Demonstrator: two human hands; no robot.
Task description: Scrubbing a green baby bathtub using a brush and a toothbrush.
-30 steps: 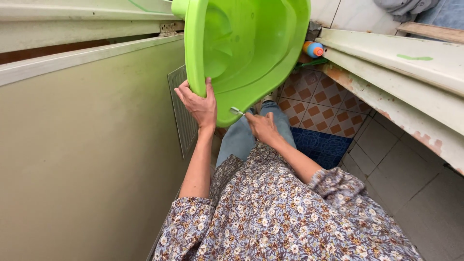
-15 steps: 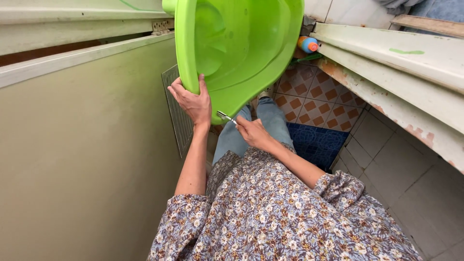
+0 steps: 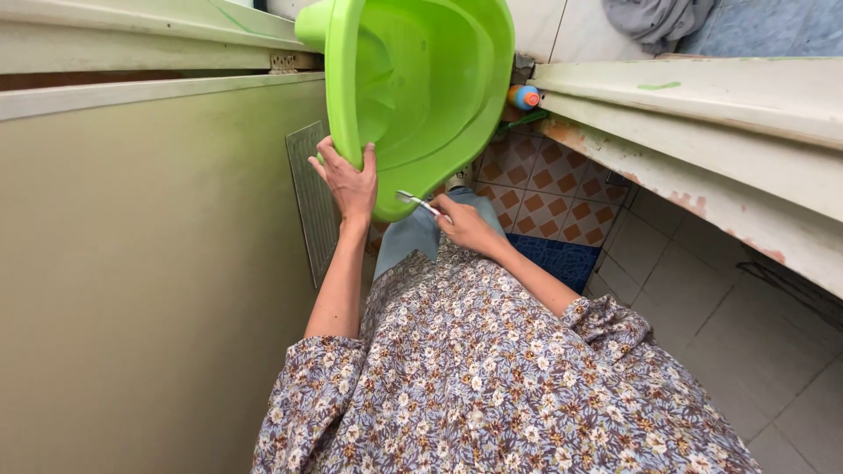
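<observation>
A large bright green plastic basin (image 3: 430, 79) is tilted on edge in front of me, its hollow facing right. My left hand (image 3: 347, 183) grips its near rim, thumb inside. My right hand (image 3: 465, 226) holds a small thin metal tool (image 3: 414, 201) whose tip touches the basin's lower edge. Below the hands are my jeans and a floral-print top.
A tall pale wall panel (image 3: 149, 263) with a metal vent grille (image 3: 313, 197) stands on the left. A worn white ledge (image 3: 702, 149) runs along the right. An orange-and-blue bottle (image 3: 525, 96), patterned floor tiles (image 3: 562, 197) and a blue mat (image 3: 562, 259) lie beyond.
The basin and both hands have shifted left and slightly up in view. The right hand with the tool has come nearer the basin's lower edge.
</observation>
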